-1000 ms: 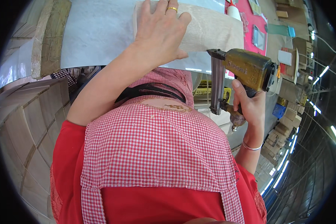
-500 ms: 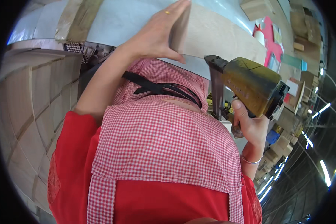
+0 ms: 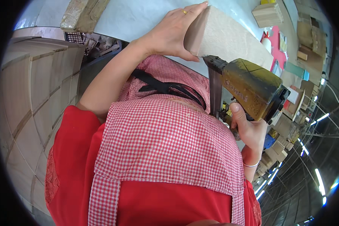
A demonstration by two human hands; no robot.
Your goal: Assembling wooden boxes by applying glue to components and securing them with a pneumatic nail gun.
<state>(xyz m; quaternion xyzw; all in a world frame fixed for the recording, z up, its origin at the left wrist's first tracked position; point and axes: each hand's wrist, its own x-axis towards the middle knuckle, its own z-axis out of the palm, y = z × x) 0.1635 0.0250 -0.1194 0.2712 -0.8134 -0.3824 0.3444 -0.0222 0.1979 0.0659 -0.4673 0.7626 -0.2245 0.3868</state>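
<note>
My left hand (image 3: 173, 32) grips one end of a pale wooden box (image 3: 229, 37), thumb on the near edge and fingers over the far side. The box lies on a light worktop (image 3: 135, 17). A worn yellow-and-black nail gun (image 3: 252, 86) is in my right hand (image 3: 248, 128), which wraps its handle; the trigger fingers are mostly hidden behind it. The gun's black nose is at the box's near edge, close to my left thumb. Whether it touches the wood I cannot tell.
Stacked wooden panels (image 3: 30, 113) rise on my left. A taped block (image 3: 83, 15) sits at the far left of the worktop. To the right are another wooden piece (image 3: 267, 15), a pink sheet (image 3: 278, 45), a white bottle with a red tip (image 3: 266, 42) and a teal object (image 3: 295, 70).
My left hand and the box end have shifted right in the picture, and the box's end face shows more. The gun's nose has come closer to the box.
</note>
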